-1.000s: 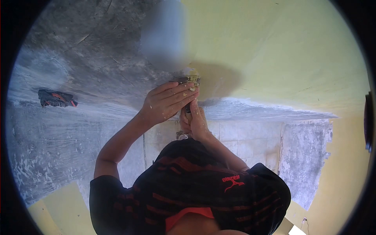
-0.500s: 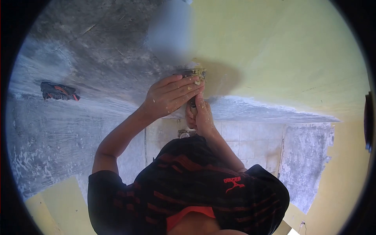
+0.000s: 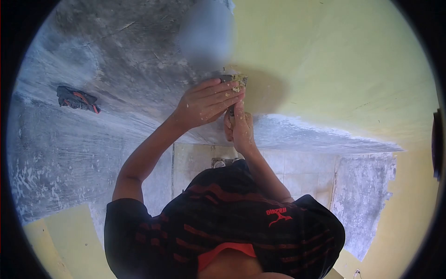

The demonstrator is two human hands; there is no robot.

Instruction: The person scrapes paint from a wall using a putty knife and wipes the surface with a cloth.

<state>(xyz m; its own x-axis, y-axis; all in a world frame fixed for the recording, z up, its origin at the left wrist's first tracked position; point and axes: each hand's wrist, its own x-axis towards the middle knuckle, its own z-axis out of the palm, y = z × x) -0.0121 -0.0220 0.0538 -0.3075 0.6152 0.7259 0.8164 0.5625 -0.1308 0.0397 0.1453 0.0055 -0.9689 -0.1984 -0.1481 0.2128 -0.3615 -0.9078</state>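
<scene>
A paint scraper (image 3: 240,82), its blade flecked with yellow-green paint chips, lies against the wall where bare grey meets green paint. My right hand (image 3: 241,130) is closed around its handle. My left hand (image 3: 206,104) rests over the blade, fingers stretched out together and pressing on it; its thumb is hidden. Small paint flakes stick to both hands. The green paint (image 3: 325,65) spreads to the right of the blade, and grey stripped wall (image 3: 139,60) lies to the left.
A crumpled black-and-red item (image 3: 78,98) sits at the left. Pale tiles (image 3: 297,167) and a metal fixture (image 3: 220,162) show beyond my torso. A dark object (image 3: 436,144) is at the right edge. A blurred pale patch (image 3: 206,35) covers part of the upper view.
Both hands and the scraper have shifted slightly upward in the view, staying at the paint edge. The view itself has moved a little. The hold is the same.
</scene>
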